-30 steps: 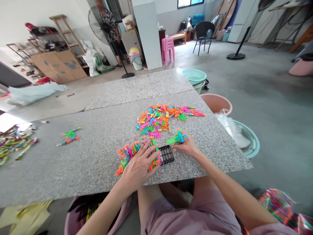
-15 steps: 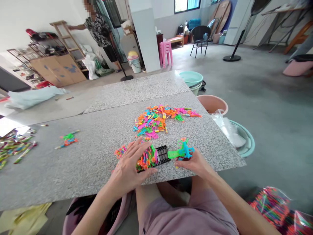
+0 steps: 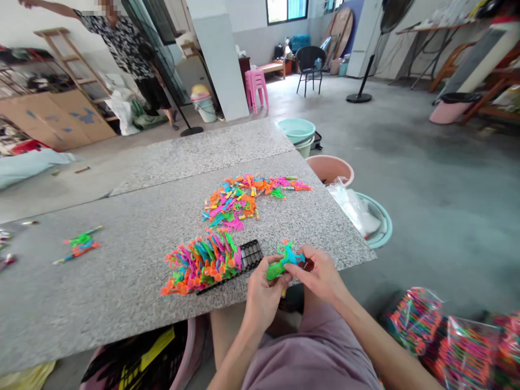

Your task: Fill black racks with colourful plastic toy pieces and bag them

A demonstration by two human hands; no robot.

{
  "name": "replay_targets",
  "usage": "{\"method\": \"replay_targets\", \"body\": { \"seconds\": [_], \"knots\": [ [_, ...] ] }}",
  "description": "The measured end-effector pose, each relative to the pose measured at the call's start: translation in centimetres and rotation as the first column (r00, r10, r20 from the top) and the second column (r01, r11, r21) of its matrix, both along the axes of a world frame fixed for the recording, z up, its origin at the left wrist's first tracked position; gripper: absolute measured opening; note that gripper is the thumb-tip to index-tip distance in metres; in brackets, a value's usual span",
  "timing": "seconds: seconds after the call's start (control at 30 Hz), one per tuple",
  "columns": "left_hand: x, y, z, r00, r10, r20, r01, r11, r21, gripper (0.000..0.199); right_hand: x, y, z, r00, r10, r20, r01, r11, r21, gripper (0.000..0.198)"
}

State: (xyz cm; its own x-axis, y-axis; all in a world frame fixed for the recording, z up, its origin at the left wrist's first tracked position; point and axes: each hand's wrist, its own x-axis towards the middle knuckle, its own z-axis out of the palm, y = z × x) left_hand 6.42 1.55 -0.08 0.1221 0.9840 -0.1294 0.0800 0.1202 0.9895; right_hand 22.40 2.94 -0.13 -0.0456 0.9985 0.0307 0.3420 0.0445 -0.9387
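Note:
Close to the table's front edge, both hands meet on small plastic toys with a green mesh part [image 3: 276,270] and a blue part [image 3: 291,254]. My left hand [image 3: 262,290] is closed on the green part. My right hand [image 3: 323,273] grips the blue toy, its fingertips hiding some of it. Left of the hands lies a black plastic mesh basket [image 3: 252,253], its right end bare. Tightly packed bright toys [image 3: 203,261] stand in a row along it. Behind is a loose pile of similar toys [image 3: 231,203] in pink, orange, green and blue.
Several toys [image 3: 83,241] lie farther left on the speckled stone table [image 3: 138,271]. Tubs, one pink-orange [image 3: 339,162], stand by its right edge. Bags of toys [image 3: 418,319] sit on the floor at right. A person [image 3: 125,49] stands at the back left.
My left hand has left the packed row and moved right to take hold of the green part. My right hand keeps its grip on the blue toy. The view has swung right.

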Motion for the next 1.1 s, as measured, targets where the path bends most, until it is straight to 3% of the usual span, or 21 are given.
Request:
{"method": "replay_targets", "body": {
  "seconds": [0.2,0.37,0.53,0.7,0.77,0.9,1.1],
  "knots": [
    [0.8,-0.1,0.3,0.943,-0.019,-0.331,0.088,0.977,0.194,0.016,-0.2,0.3,-0.5,0.991,-0.036,-0.131,0.020,0.992,-0.121,0.040],
    [1.6,-0.1,-0.4,0.909,0.057,-0.413,0.086,0.944,0.318,0.014,-0.5,0.6,-1.2,0.994,-0.056,-0.098,0.043,0.991,-0.126,0.043],
    [1.9,-0.2,-1.4,0.855,0.135,-0.500,0.031,0.951,0.309,0.019,-0.4,0.5,-1.7,0.990,-0.040,-0.135,0.022,0.990,-0.139,0.045],
    [1.7,0.0,-1.4,0.910,-0.017,-0.414,0.118,0.968,0.220,0.013,0.6,0.8,-2.1,0.999,0.038,0.037,-0.032,0.990,-0.137,0.047],
    [1.8,0.1,-1.4,0.907,-0.015,-0.421,0.118,0.969,0.219,0.012,0.9,0.9,-2.1,0.995,0.052,0.083,-0.040,0.989,-0.141,0.049],
    [2.1,-0.2,-1.9,0.890,0.047,-0.454,0.068,0.970,0.234,0.019,0.8,1.0,-2.1,0.996,0.085,-0.019,-0.087,0.980,-0.181,0.047],
    [2.5,-0.4,-2.4,0.901,0.046,-0.430,0.050,0.977,0.209,0.022,0.7,0.8,-1.9,0.969,0.036,-0.245,-0.123,0.929,-0.348,0.045]
  ]
}}
